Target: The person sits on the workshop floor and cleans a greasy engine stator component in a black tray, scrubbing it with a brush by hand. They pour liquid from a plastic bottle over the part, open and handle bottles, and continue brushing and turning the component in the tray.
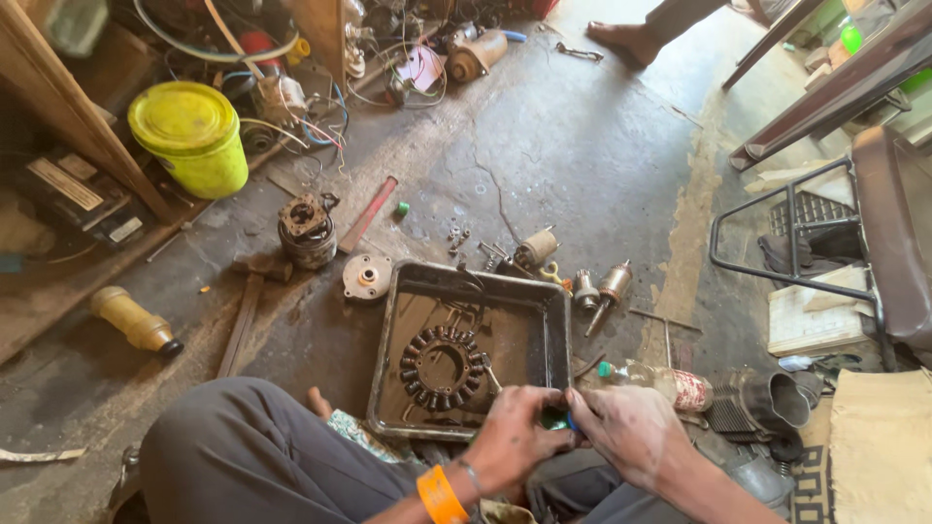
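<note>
A stained concrete floor (582,155) carries everything here, cracked and dark with oil. Largest on it is the black metal tray (555,335), set just in front of the seated person's knees, its bottom wet and grimy. Up left stands a yellow lidded bucket (190,136) among loose wires, well apart from the tray. Inside the tray lies a round stator ring (442,367) with wound poles about its rim, flat and near the tray's front wall. Beside the tray's far left corner rests a small motor housing (307,229), and by the right side a plastic bottle (652,380) lies on its side.

At the tray's near edge the left hand (513,439) and right hand (629,435) meet, fingertips of both pinched together on a small blue-green part (561,420); what kind of part it is cannot be made out, being mostly covered. Both grips are closed on it. For such work, keeping the part low over the tray seems wise, so anything dropped lands inside, and turning it gently with oily fingers rather than forcing it.
</note>
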Motion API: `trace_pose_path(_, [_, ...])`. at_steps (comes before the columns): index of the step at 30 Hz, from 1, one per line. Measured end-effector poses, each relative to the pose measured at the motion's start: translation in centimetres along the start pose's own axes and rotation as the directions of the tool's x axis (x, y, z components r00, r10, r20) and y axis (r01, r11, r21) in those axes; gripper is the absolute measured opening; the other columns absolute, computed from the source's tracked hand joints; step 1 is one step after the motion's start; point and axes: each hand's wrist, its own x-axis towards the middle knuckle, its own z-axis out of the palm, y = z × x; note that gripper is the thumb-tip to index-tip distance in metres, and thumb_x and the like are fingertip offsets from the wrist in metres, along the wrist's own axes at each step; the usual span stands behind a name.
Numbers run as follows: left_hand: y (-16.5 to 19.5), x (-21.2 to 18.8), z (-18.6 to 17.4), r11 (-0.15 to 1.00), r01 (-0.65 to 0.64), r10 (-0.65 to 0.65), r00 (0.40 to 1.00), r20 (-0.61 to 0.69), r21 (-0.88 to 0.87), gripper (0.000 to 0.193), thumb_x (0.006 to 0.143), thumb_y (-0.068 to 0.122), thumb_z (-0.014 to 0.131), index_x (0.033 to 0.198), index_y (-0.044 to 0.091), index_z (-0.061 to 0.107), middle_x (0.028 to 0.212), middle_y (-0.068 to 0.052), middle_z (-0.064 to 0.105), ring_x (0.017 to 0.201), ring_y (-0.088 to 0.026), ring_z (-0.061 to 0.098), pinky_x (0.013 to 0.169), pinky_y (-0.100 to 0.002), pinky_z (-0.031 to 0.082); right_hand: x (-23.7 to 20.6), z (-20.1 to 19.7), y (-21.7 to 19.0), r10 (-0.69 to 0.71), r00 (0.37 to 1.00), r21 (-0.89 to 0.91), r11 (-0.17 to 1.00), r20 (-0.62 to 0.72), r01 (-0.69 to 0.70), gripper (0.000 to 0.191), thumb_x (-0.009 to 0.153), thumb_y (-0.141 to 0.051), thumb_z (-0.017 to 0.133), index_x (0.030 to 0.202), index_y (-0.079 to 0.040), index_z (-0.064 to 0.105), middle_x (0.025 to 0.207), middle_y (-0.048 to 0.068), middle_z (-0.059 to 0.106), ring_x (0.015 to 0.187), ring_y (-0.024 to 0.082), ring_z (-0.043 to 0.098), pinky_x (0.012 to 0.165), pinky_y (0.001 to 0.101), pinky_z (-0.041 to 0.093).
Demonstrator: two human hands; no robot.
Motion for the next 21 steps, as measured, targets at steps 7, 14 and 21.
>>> trace_pose_path(7, [0.8,2.5,-3.8,0.824,0.319,-0.041,0.858,0.513,-0.468,0.026,0.080,0.014,0.082,0.099,-0.002,0.076,0.087,-0.008,0.076,0.079,-0.006,0.065,0.075,-0.026,0.055,-0.7,-0.9,0.7,-0.291,0.956,0.108,0.950,-0.028,0.292,0.029,0.090,-0.033,0.061,0.076,-0.009,0.067,0.067,0.010,0.067,0.060,0.031,0.069,0.054,0.0413,0.055])
trace_pose_path(14, [-0.1,-0.9,-0.3,0.999,0.046,-0.047,0.998,0.031,0.014,0.045,0.071,0.022,0.089,0.106,0.001,0.071,0.102,-0.016,0.069,0.102,-0.033,0.063,0.092,-0.043,0.052,-0.4,2.9,-0.4,0.216,0.974,0.120,0.968,0.066,-0.222,0.039,0.095,-0.036,0.058,0.077,-0.005,0.070,0.063,0.020,0.063,0.060,0.039,0.065,0.057,0.0480,0.051])
trace_pose_path(21, [-0.1,0.5,-2.9,0.992,0.126,-0.124,0.973,0.194,-0.001,0.038,0.069,0.020,0.088,0.100,0.003,0.074,0.099,-0.014,0.069,0.100,-0.030,0.062,0.092,-0.041,0.052,0.0,2.7,0.5,-0.025,0.999,0.126,0.992,0.040,0.019,0.039,0.099,-0.033,0.052,0.076,-0.006,0.069,0.067,0.014,0.067,0.058,0.033,0.067,0.055,0.0439,0.052])
